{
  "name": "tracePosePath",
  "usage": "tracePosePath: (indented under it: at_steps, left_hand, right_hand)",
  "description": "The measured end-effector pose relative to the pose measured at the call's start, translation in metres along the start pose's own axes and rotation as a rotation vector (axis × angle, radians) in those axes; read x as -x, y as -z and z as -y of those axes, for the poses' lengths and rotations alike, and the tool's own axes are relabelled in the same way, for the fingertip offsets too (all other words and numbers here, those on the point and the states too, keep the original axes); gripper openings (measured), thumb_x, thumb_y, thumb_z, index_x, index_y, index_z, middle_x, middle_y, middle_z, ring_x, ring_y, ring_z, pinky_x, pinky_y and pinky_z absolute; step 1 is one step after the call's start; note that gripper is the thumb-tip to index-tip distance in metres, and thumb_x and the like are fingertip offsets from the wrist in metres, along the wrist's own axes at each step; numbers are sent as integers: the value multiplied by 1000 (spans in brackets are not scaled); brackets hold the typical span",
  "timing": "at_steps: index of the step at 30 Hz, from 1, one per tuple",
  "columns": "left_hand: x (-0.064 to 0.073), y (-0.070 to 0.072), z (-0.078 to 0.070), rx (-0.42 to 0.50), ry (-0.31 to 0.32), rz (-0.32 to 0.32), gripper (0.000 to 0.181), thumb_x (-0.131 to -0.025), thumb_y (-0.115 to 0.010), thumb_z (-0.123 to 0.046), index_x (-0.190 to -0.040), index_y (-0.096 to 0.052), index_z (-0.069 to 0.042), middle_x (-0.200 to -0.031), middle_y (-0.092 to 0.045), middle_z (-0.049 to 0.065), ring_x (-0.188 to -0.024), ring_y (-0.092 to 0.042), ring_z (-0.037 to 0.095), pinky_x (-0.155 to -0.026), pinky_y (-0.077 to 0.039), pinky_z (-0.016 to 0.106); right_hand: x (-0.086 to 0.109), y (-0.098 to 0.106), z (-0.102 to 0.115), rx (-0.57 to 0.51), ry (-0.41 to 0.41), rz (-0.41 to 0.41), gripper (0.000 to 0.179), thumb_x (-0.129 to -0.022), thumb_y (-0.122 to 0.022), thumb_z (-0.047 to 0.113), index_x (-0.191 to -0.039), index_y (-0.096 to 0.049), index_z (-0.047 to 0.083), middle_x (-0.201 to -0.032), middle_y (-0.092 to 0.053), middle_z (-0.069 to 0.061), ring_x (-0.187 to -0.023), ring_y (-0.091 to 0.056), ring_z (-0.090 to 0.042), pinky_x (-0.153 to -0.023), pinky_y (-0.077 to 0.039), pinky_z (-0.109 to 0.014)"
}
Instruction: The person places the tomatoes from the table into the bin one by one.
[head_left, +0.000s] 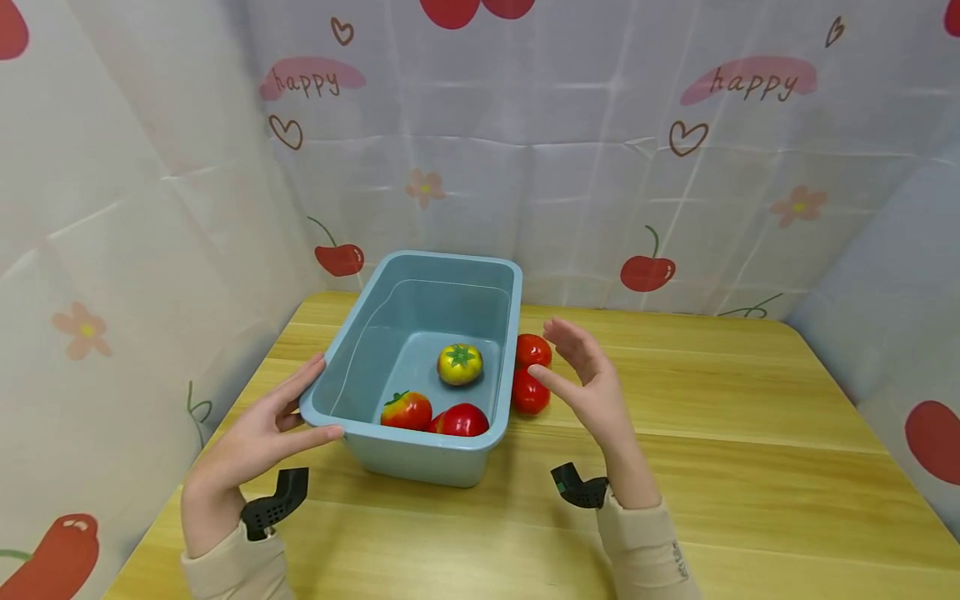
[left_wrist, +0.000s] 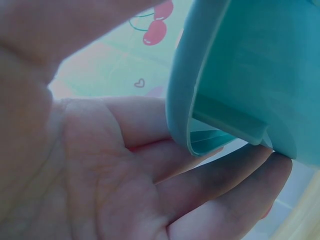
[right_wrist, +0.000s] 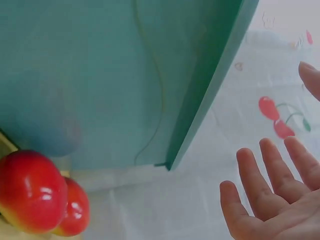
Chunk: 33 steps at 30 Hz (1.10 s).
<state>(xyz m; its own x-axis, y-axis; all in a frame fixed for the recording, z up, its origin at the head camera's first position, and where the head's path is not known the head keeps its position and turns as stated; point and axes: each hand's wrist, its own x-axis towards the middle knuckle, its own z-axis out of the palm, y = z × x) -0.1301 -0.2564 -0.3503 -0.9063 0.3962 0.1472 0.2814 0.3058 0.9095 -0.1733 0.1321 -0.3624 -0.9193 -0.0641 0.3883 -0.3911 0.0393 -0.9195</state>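
Observation:
A light blue plastic tub [head_left: 420,454] stands on the table. My left hand [head_left: 251,437] holds its near left corner, thumb along the front rim and fingers at the left side; in the left wrist view the fingers [left_wrist: 215,192] reach under the rim to the outer wall. Inside lie a yellow tomato [head_left: 460,364] with a green star-shaped top, an orange-red tomato [head_left: 406,411] and a glossy red fruit [head_left: 462,420]. Two red fruits [head_left: 531,392] sit outside against the tub's right side. My right hand [head_left: 596,387] hovers beside them, fingers spread, holding nothing.
The wooden table [head_left: 712,433] extends to the right and toward me. A pale curtain [head_left: 570,167] printed with cherries, hearts and flowers hangs behind the table and along both sides. Black wrist mounts [head_left: 277,502] are on both forearms.

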Motion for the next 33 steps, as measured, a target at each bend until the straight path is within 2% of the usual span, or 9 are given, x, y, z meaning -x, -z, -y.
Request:
tracePosePath:
  at_steps: [6,13,15,20,22,27,33]
  left_hand:
    - [0,0,1,0,15,-8,85,-85,-70,-6,-151,-17,-10,-156,-8,9,-115,-50,39,-86,-49,23]
    - [0,1,3,5,14,-7,85,-84,-70,-4,-151,-17,-9,-156,-9,10,-114,-54,30,-87,-49,23]
    - [0,1,3,9,12,-5,85,-84,-70,-4,-151,-17,-9,-156,-8,10,-114,-53,32,-86,-49,23]
    - [-2,1,1,15,9,3,85,-85,-70,-4,-151,-16,-9,-156,-7,11,-114,-55,24,-86,-50,23]
    - [-3,2,0,12,-6,12,85,-85,-69,-3,-151,-16,-9,-156,-7,13,-112,-55,18,-86,-50,23]
    - [-4,2,-1,-6,-35,16,84,-85,-68,-3,-151,-16,-8,-155,-9,15,-109,-57,16,-85,-50,23]
    - [-1,2,1,7,-10,6,85,-84,-69,-2,-151,-17,-8,-155,-10,12,-110,-56,17,-85,-50,24]
  right_hand:
    - [-6,11,-16,-8,-64,-50,57,-83,-72,9,-134,-48,5,-132,-52,-8,-122,-47,-23,-107,-33,-40]
    - [-11,18,-37,-20,-166,-56,57,-84,-72,12,-135,-47,3,-134,-50,-13,-122,-46,-24,-108,-32,-36]
    - [-12,18,-44,-23,-200,-59,57,-85,-72,13,-135,-47,3,-134,-49,-13,-123,-46,-25,-108,-32,-37]
    - [-14,19,-62,-24,-248,-62,57,-84,-72,14,-134,-47,4,-136,-48,-16,-124,-46,-27,-108,-32,-39]
    - [-15,19,-69,-26,-255,-60,58,-83,-73,13,-135,-47,4,-136,-47,-18,-124,-46,-28,-108,-32,-40]
    - [-14,17,-85,-3,-287,-46,60,-83,-73,13,-135,-46,2,-136,-48,-19,-123,-46,-29,-108,-32,-42]
    - [-9,14,-98,25,-332,-9,59,-82,-74,14,-134,-47,2,-134,-50,-15,-123,-46,-29,-107,-32,-42]
